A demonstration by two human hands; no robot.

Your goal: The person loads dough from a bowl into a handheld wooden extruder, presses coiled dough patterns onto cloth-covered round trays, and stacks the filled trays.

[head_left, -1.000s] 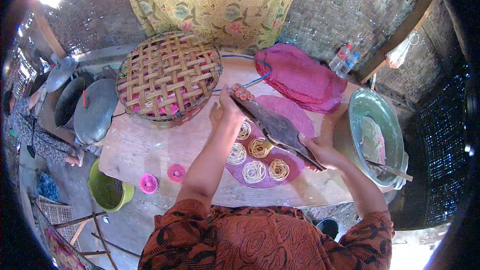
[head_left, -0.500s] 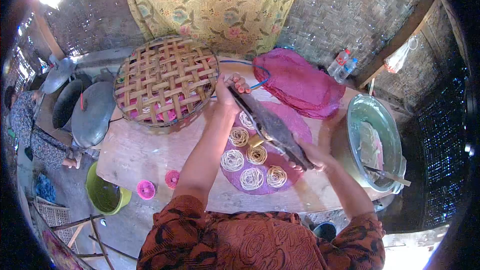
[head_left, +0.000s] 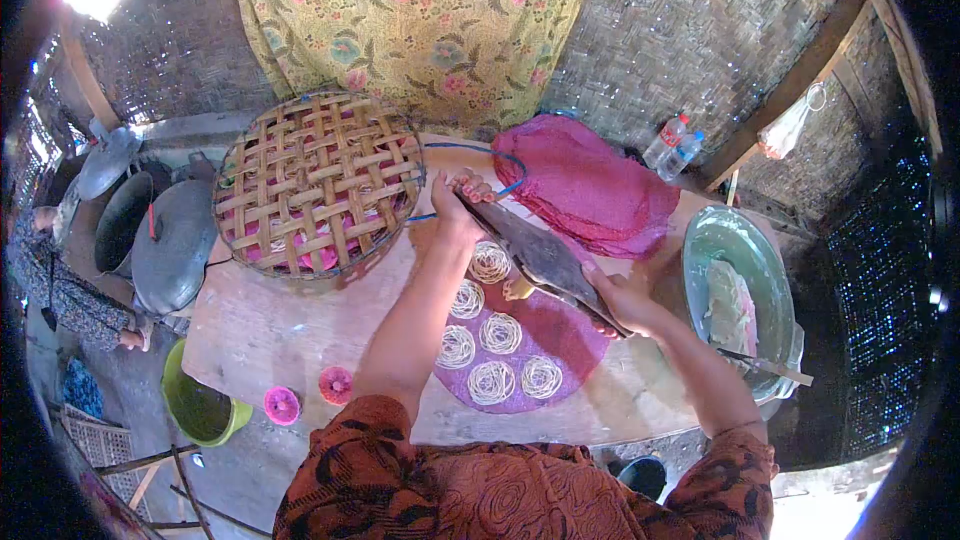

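Note:
My left hand (head_left: 461,202) is closed round the upper left end of a dark wooden press (head_left: 535,252). At its lower right end, my right hand (head_left: 622,302) grips the same press. The tool slants over a round purple mesh sheet (head_left: 560,360), hiding part of it. Several coiled nests of pale strands (head_left: 491,382) lie on this sheet. Under the middle of the press a short yellowish cylinder (head_left: 518,288) is partly visible; whether strands hang from it is unclear.
A woven bamboo tray (head_left: 320,185) covers pink items on the table (head_left: 270,320). Purple mesh sheets (head_left: 590,185) are stacked behind. A green basin (head_left: 740,230) holds dough at right. Two pink discs (head_left: 282,405) lie front left. Bottles (head_left: 665,145), pans and another person (head_left: 75,285) are also visible.
The view has shifted, so table items appear lower. Both hands still hold the press, which has moved relative to the nests and uncovers more of them at the upper left of the sheet.

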